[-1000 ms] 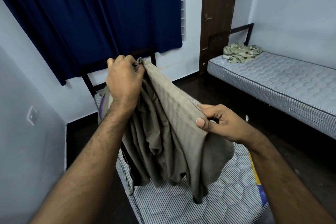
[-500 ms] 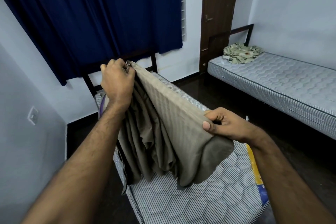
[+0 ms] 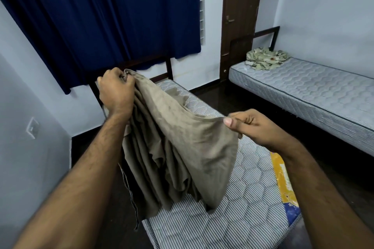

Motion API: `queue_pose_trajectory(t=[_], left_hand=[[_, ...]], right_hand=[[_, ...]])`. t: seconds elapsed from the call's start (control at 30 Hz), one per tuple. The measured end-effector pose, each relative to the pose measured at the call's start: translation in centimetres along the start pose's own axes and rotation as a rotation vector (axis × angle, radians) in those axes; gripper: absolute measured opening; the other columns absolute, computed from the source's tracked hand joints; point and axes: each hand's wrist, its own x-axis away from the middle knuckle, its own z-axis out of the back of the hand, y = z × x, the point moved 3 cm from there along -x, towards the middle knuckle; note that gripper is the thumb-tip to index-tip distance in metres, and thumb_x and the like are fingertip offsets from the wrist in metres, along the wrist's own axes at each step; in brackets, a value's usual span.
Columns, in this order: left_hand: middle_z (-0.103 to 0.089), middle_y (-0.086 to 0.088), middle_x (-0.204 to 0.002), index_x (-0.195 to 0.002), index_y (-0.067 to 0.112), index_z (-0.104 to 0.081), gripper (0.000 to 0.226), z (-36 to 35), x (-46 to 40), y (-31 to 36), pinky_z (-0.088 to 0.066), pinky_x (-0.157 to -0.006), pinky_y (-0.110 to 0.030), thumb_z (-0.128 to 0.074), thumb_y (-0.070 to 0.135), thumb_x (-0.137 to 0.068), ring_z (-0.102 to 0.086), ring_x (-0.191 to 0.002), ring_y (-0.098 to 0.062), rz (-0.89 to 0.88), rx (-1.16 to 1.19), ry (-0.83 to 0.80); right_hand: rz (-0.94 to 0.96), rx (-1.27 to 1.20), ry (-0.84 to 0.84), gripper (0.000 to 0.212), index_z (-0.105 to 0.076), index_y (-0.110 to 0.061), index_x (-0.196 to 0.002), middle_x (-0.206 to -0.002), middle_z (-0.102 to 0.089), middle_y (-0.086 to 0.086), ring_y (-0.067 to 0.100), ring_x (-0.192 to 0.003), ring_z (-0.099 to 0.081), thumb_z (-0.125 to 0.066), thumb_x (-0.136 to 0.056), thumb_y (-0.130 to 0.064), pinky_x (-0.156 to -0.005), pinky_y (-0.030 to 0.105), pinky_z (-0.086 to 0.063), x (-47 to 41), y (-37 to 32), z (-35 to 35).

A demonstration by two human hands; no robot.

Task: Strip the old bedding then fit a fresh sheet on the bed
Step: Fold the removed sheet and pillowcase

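Half the job looks done to me: the mattress (image 3: 232,214) lies bare, and my left hand (image 3: 116,91) and right hand (image 3: 255,127) each pinch the tan sheet (image 3: 182,147), bunched above it, not yet spread.

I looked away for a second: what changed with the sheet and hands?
The left hand sank with its bunched edge of the beige sheet; the right hand drew its edge rightward, spreading the cloth. Both grips held; the striped mattress stayed bare, and the crumpled cloth stayed put.
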Motion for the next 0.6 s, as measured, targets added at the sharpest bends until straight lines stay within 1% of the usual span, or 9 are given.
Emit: queue_pose_trajectory(t=[0.1,0.13,0.2,0.23,0.3,0.37,0.47,0.53,0.6], left_hand=[[-0.063,-0.001,-0.089,-0.079,0.017,-0.060,0.021,0.4,0.1,0.3,-0.048,-0.068,-0.041,-0.051,0.036,-0.084,-0.054,-0.100,-0.026,-0.004,0.068,0.017],[-0.063,-0.001,-0.087,-0.077,0.018,-0.060,0.021,0.6,-0.1,0.1,-0.048,-0.067,-0.042,-0.050,0.037,-0.083,-0.055,-0.099,-0.026,0.005,0.088,0.025],[-0.064,-0.002,-0.088,-0.079,0.018,-0.060,0.022,1.2,-0.6,-0.7,-0.046,-0.069,-0.039,-0.050,0.037,-0.082,-0.056,-0.100,-0.026,0.035,0.091,0.034],[-0.065,-0.002,-0.089,-0.080,0.019,-0.061,0.023,1.4,-0.8,-1.1,-0.045,-0.070,-0.038,-0.050,0.039,-0.082,-0.057,-0.100,-0.026,0.047,0.086,0.038],[-0.066,-0.001,-0.086,-0.079,0.020,-0.062,0.027,1.6,-1.1,-1.4,-0.049,-0.070,-0.039,-0.049,0.043,-0.079,-0.060,-0.096,-0.027,0.057,0.092,0.039],[-0.065,-0.001,-0.083,-0.076,0.020,-0.061,0.027,1.8,-1.0,-1.2,-0.052,-0.069,-0.042,-0.050,0.045,-0.078,-0.061,-0.090,-0.028,0.052,0.110,0.033],[-0.062,-0.001,-0.077,-0.072,0.020,-0.057,0.026,1.9,-0.6,-1.1,-0.050,-0.067,-0.041,-0.053,0.045,-0.079,-0.062,-0.087,-0.030,0.054,0.156,0.023],[-0.060,0.000,-0.074,-0.070,0.019,-0.054,0.027,2.2,-0.4,-1.0,-0.049,-0.067,-0.041,-0.054,0.044,-0.079,-0.061,-0.085,-0.030,0.058,0.183,0.025],[-0.055,0.002,-0.067,-0.069,0.015,-0.053,0.029,2.4,-0.4,-1.0,-0.047,-0.063,-0.039,-0.057,0.041,-0.079,-0.056,-0.074,-0.024,0.060,0.221,0.016]], right_hand=[[0.007,0.124,0.223,0.042,-0.065,-0.004,-0.068,-0.065,-0.062,0.003,0.015,-0.063,-0.059,-0.056,-0.102,-0.026,-0.061,0.032,-0.048,-0.4,1.3,0.7],[0.002,0.128,0.311,0.040,-0.067,-0.007,-0.068,-0.064,-0.063,0.000,0.013,-0.061,-0.059,-0.059,-0.101,-0.027,-0.060,0.033,-0.048,-0.3,1.8,1.2],[-0.001,0.056,0.495,0.032,-0.072,-0.013,-0.069,-0.066,-0.067,-0.006,0.009,-0.061,-0.060,-0.066,-0.097,-0.028,-0.061,0.029,-0.048,0.2,2.5,2.0],[0.004,0.010,0.581,0.025,-0.075,-0.014,-0.074,-0.071,-0.072,-0.005,0.010,-0.065,-0.063,-0.069,-0.095,-0.027,-0.065,0.029,-0.051,0.4,2.8,2.3],[0.013,-0.050,0.714,0.015,-0.079,-0.012,-0.091,-0.087,-0.078,0.002,0.015,-0.080,-0.070,-0.075,-0.091,-0.025,-0.076,0.034,-0.056,0.5,3.1,3.0],[0.044,-0.059,0.801,0.014,-0.079,-0.012,-0.097,-0.093,-0.078,0.003,0.016,-0.086,-0.071,-0.076,-0.090,-0.024,-0.081,0.035,-0.057,0.3,3.2,3.3],[0.114,-0.122,0.912,0.006,-0.073,-0.020,-0.094,-0.093,-0.076,-0.002,0.011,-0.088,-0.069,-0.077,-0.089,-0.019,-0.084,0.031,-0.055,-0.2,2.9,3.5],[0.141,-0.194,0.954,0.014,-0.066,-0.022,-0.094,-0.092,-0.071,-0.003,0.009,-0.088,-0.066,-0.076,-0.089,-0.014,-0.086,0.030,-0.052,-0.5,2.8,3.8],[0.156,-0.226,0.942,0.018,-0.064,-0.022,-0.102,-0.096,-0.069,0.000,0.009,-0.091,-0.064,-0.075,-0.090,-0.014,-0.089,0.030,-0.051,-0.6,2.7,4.0]])
